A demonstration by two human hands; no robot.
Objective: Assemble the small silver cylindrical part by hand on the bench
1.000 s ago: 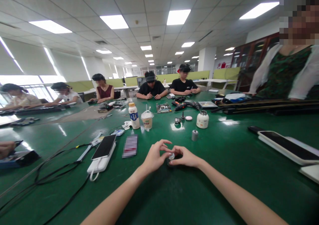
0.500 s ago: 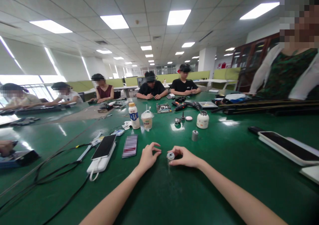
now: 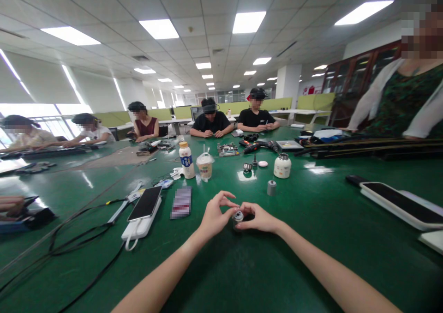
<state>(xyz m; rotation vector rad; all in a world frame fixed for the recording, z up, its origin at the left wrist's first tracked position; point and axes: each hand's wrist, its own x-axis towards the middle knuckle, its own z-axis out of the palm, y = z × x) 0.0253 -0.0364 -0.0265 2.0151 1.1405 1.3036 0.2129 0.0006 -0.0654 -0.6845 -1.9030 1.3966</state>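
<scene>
My right hand is closed around a small silver-grey metal cylinder, which stands upright near the table's middle. Its round top has a dark centre. Over the top's left edge, my left hand brings thumb and forefinger together in a pinch, its upper finger stretched out above. Whatever is between those fingertips is too small to make out. A similar grey cylinder stands alone a little beyond my right hand.
Left of my hands lie a patterned phone, a phone on a white power bank and black cables. Beyond stand a bottle, a lidded cup and a white jar. Several people sit around the green table.
My left hand has moved right and reached the top of the cylinder, its fingertips closing there. My right hand keeps its hold on the cylinder in nearly the same spot.
</scene>
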